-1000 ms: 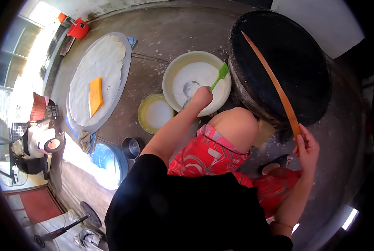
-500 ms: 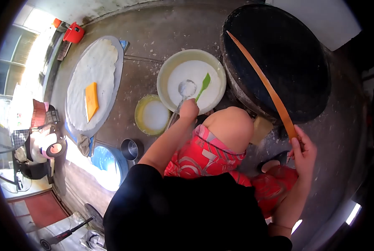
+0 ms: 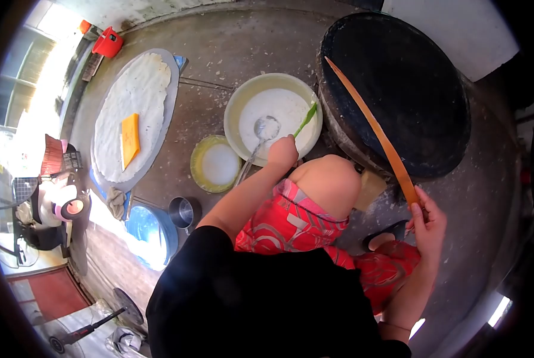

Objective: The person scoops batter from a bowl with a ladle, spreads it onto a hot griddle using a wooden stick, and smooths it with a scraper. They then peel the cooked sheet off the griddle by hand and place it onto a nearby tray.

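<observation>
My left hand is closed round the handle of a green spatula, whose blade reaches the right rim of a large pale basin. White batter lies inside the basin. A metal ladle rests in the batter, its long handle running down past my left forearm. My right hand grips one end of a long, thin, curved wooden strip. From there the strip slants up and left over a big round black griddle.
Left of the basin stands a smaller yellowish bowl of white liquid. Further left, a round board carries a thin flatbread sheet and a yellow scraper. A saucepan and blue bucket stand below; a red bucket is far left.
My left hand has moved a little right and down, bringing the spatula from over the batter to the basin's right rim. The wooden strip stays over the griddle; the view has shifted slightly.
</observation>
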The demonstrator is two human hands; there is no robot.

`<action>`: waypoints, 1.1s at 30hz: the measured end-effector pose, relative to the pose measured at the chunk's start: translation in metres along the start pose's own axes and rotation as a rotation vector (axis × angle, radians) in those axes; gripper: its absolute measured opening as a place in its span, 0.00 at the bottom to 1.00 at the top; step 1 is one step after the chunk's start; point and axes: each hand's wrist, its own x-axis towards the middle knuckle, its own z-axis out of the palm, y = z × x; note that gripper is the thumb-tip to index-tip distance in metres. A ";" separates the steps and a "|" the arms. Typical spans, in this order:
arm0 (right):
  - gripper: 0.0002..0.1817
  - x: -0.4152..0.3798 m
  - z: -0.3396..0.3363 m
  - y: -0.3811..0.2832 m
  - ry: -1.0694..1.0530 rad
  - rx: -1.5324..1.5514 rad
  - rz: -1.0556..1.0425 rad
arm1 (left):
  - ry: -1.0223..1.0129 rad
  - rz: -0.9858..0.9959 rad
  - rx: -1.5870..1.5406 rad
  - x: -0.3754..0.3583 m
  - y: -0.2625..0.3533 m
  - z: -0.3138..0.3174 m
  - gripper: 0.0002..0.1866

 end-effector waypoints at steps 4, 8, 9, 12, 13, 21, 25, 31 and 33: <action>0.17 0.001 0.001 0.002 0.007 0.007 -0.015 | -0.003 0.007 0.008 0.012 0.004 0.012 0.09; 0.17 0.004 0.003 0.001 -0.009 0.002 -0.014 | 0.032 -0.040 -0.050 0.026 0.012 0.015 0.09; 0.17 0.005 0.004 0.001 -0.013 -0.002 -0.012 | 0.015 -0.080 -0.092 0.035 0.014 0.014 0.10; 0.17 0.007 0.006 -0.003 -0.014 -0.011 -0.002 | -0.041 -0.153 -0.141 0.054 0.007 0.017 0.12; 0.17 0.008 0.006 -0.003 -0.013 -0.018 -0.010 | -0.081 -0.184 -0.136 0.059 0.002 0.019 0.12; 0.17 0.005 0.003 0.006 -0.013 -0.011 -0.008 | -0.080 -0.326 -0.408 0.040 -0.026 0.011 0.11; 0.17 0.006 0.003 0.005 -0.010 -0.004 -0.007 | 0.081 -0.125 -0.388 0.034 0.000 -0.007 0.12; 0.17 0.007 0.004 0.001 0.002 -0.006 0.004 | 0.030 -0.124 -0.257 0.056 0.032 0.000 0.13; 0.17 0.007 0.004 0.001 0.000 0.021 0.008 | 0.059 -0.181 -0.191 0.052 0.034 0.002 0.13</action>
